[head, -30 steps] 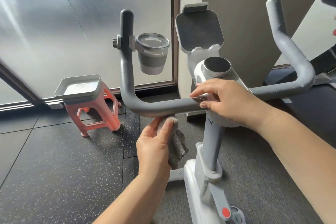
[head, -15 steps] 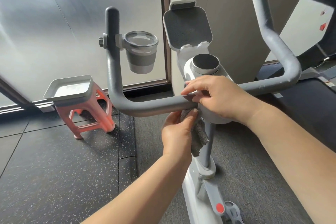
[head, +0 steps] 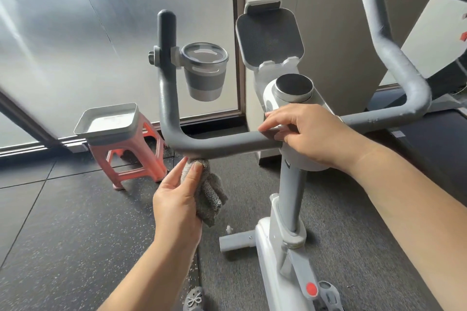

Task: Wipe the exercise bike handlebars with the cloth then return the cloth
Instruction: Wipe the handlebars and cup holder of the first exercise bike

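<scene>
Count: one cloth (head: 211,197), one handlebar (head: 227,145), one cup holder (head: 204,73), one stool (head: 131,159). The cloth is grey, fluffy and bunched. Your left hand (head: 177,207) pinches it between thumb and fingers, its top pressed under the handlebar's left bend. Your right hand (head: 316,136) curls over the bar at centre.

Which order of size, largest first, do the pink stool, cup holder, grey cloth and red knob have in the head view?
1. pink stool
2. cup holder and grey cloth: alike; cloth is nearer, so unranked
3. red knob
</scene>
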`<state>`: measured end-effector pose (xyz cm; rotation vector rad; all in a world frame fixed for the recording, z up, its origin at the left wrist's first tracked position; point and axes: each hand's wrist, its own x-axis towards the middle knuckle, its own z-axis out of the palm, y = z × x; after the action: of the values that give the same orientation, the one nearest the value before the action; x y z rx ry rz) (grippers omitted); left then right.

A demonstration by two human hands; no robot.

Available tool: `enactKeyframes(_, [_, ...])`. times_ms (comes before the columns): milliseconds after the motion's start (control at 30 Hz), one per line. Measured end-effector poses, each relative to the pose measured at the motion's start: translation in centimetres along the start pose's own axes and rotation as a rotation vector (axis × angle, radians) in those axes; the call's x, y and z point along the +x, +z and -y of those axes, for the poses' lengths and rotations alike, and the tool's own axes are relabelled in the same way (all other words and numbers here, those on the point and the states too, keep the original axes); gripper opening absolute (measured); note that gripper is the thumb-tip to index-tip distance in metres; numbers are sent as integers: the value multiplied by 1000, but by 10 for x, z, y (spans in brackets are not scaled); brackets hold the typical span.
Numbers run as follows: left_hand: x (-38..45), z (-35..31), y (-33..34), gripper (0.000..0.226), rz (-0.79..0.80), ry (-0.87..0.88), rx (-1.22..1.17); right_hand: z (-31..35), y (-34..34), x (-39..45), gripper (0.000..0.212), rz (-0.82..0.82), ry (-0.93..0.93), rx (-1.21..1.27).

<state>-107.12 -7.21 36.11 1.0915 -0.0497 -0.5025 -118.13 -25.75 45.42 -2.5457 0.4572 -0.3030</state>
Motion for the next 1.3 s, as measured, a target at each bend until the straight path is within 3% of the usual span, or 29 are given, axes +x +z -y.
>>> enactKeyframes(233, [-10,25,39,50,27,-110,-90,0,1,-1,35,-4,7,-8])
enactKeyframes(400, [-18,45,80,15,104,-206,-101,-1,1,-1,38,-13,5,-9])
enactKeyframes(467, [-18,46,84,13,127,-231,-92,-1,1,-1,39,-16,7,-11])
enactKeyframes(633, [-11,26,52,35,108,-171,-49,-3,2,-1,38,-19,2,-7])
enactKeyframes(900, [6,-22,-11,15,62,-15,-11,-5,4,-1,42,-20,10,5])
enactKeyframes(1000, [17,-40,-21,24,18,54,-18,-4,4,-1,42,-18,30,17])
enactKeyframes(1100, [22,-55,-27,20,42,97,-24,0,5,-2,39,-13,54,30])
enactKeyframes(1300, [11,-54,-59,35,163,-43,26,33,34,-16,38,-252,-10,141])
